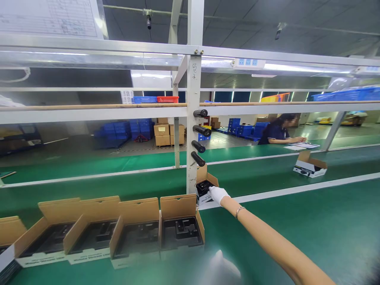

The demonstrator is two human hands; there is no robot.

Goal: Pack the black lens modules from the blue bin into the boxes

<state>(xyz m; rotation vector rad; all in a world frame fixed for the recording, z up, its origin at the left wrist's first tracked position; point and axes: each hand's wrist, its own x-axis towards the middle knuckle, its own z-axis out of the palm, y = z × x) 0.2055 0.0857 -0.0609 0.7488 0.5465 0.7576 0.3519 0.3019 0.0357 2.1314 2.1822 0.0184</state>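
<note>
My right hand [219,194], in a white glove, stretches forward and closes on the right edge of an open cardboard box [204,200] beside the white post. A black tray with black parts [204,187] lies inside that box. At the bottom edge a blurred white shape, seemingly my gloved left hand [221,268], hangs low over the green surface; its fingers are smeared. Nearest to it is an open box [178,206] holding a black tray with moulded recesses. More such open boxes [139,208] stand in a row to the left, lids raised.
The white post [193,150] carries several black rods [198,158] jutting toward me. Another open box [310,168] sits on the green belt [261,174] at right. Beyond it a person [277,132] leans over papers [301,146]. White rails [103,114] cross overhead.
</note>
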